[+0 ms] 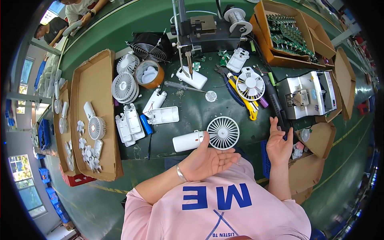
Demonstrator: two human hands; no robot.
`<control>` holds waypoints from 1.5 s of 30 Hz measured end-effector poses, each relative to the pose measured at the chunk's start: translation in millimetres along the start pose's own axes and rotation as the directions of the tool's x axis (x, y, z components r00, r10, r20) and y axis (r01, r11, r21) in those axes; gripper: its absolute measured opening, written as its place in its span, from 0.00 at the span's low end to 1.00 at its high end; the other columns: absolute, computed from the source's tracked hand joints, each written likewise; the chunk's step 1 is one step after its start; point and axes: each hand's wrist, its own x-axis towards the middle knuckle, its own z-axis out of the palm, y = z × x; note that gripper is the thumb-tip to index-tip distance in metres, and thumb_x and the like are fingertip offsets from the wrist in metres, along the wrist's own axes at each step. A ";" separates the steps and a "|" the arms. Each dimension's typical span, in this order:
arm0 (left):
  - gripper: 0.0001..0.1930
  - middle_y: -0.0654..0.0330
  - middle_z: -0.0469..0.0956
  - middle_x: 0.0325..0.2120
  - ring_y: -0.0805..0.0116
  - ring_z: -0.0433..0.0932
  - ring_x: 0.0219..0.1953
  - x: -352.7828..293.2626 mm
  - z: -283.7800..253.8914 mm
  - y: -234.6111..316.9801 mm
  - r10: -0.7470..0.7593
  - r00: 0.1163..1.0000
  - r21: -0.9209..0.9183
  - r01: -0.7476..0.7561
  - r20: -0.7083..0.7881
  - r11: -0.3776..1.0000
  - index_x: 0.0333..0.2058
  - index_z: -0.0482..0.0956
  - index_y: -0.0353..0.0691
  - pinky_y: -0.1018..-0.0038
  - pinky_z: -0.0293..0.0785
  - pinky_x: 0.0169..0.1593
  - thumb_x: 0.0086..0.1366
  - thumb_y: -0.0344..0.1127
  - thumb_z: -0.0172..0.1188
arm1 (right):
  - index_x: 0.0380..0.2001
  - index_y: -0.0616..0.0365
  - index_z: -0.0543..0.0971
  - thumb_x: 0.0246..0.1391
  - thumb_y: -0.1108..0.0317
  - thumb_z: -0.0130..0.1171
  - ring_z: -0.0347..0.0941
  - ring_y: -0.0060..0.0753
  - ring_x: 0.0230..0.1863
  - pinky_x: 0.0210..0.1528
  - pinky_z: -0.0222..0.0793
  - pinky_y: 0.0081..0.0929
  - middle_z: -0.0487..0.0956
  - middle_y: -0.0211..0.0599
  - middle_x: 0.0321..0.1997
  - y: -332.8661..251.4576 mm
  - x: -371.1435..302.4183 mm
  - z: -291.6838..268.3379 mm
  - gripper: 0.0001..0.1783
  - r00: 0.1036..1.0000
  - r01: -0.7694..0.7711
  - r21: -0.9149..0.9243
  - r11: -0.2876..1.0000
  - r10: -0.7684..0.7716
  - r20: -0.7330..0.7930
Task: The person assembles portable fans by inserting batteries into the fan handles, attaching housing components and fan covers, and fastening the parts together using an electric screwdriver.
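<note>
My left hand [205,162] is palm up at the table's front edge, its fingers stretched out and nothing in the palm. Just beyond it lies a white handheld fan, with its handle [186,141] to the left and its round slatted grille [223,133] to the right. The thumb reaches up over the handle's right end. To the right, my right hand [280,147] is raised with fingers apart and slightly bent. Its fingertips are close to the lower end of a long black tool [276,103]; whether they touch it is unclear.
Pliers [235,89], a yellow cutter [252,110], white shells [164,115], grilles [125,87] and a tape roll [149,74] crowd the table. A soldering stand [200,38] stands behind. Cardboard trays [114,132] flank the left, a box of circuit boards [260,40] the far right.
</note>
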 end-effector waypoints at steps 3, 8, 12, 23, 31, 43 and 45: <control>0.44 0.47 0.73 0.46 0.62 0.74 0.48 -4.4 12.5 1.3 -0.029 0.997 0.328 0.005 0.071 0.945 0.48 0.68 0.27 0.71 0.68 0.55 0.60 0.70 0.35 | 0.58 0.67 0.62 0.59 0.49 0.47 0.75 0.33 0.42 0.39 0.74 0.21 0.69 0.51 0.58 16.6 -0.2 15.2 0.34 0.992 0.119 -0.147 0.982 -0.123 -0.018; 0.18 0.49 0.74 0.43 0.52 0.74 0.47 -17.5 40.2 4.6 0.406 0.704 0.758 -0.290 0.583 -0.585 0.41 0.73 0.38 0.64 0.69 0.50 0.52 0.34 0.66 | 0.55 0.66 0.64 0.62 0.50 0.43 0.75 0.41 0.46 0.54 0.68 0.30 0.71 0.47 0.54 43.6 2.0 28.6 0.30 0.630 0.661 -0.703 0.260 -0.701 0.333; 0.23 0.46 0.63 0.56 0.46 0.65 0.55 -7.4 34.3 7.2 0.639 0.527 0.630 0.230 0.560 -0.742 0.43 0.74 0.40 0.57 0.63 0.55 0.48 0.38 0.68 | 0.48 0.68 0.69 0.59 0.42 0.40 0.76 0.37 0.37 0.39 0.73 0.25 0.74 0.46 0.43 12.2 -1.2 60.8 0.35 0.400 0.742 -0.628 -0.235 -0.596 0.696; 0.28 0.49 0.65 0.55 0.53 0.71 0.46 0.2 11.3 13.5 0.611 0.508 0.609 0.197 0.607 -0.769 0.42 0.76 0.40 0.63 0.67 0.49 0.42 0.46 0.70 | 0.26 0.63 0.75 0.48 0.36 0.51 0.65 0.35 0.28 0.33 0.60 0.30 0.72 0.43 0.26 34.5 8.4 113.0 0.33 0.275 0.895 -0.250 -0.370 0.016 0.961; 0.30 0.51 0.65 0.55 0.52 0.71 0.46 5.6 11.3 11.6 0.649 0.462 0.652 0.181 0.605 -0.737 0.42 0.76 0.41 0.63 0.67 0.48 0.40 0.48 0.72 | 0.45 0.75 0.71 0.37 0.38 0.68 0.74 0.28 0.22 0.21 0.64 0.17 0.77 0.45 0.25 32.4 83.1 98.6 0.48 0.116 0.257 -0.933 0.250 0.951 0.287; 0.31 0.51 0.66 0.54 0.51 0.71 0.43 10.6 5.6 11.0 0.681 0.366 0.655 0.214 0.634 -0.725 0.43 0.73 0.42 0.63 0.67 0.46 0.39 0.45 0.73 | 0.37 0.56 0.68 0.53 0.34 0.47 0.66 0.33 0.11 0.18 0.64 0.29 0.70 0.34 0.13 113.5 10.3 79.7 0.32 0.487 0.862 -0.482 0.154 0.007 0.873; 0.29 0.49 0.65 0.54 0.52 0.71 0.45 8.8 6.8 11.5 0.681 0.379 0.658 0.211 0.626 -0.723 0.43 0.74 0.40 0.63 0.67 0.47 0.41 0.45 0.71 | 0.38 0.57 0.67 0.56 0.41 0.49 0.67 0.35 0.13 0.20 0.64 0.32 0.72 0.37 0.15 119.4 11.3 71.0 0.27 0.537 0.818 -0.545 0.184 0.099 0.838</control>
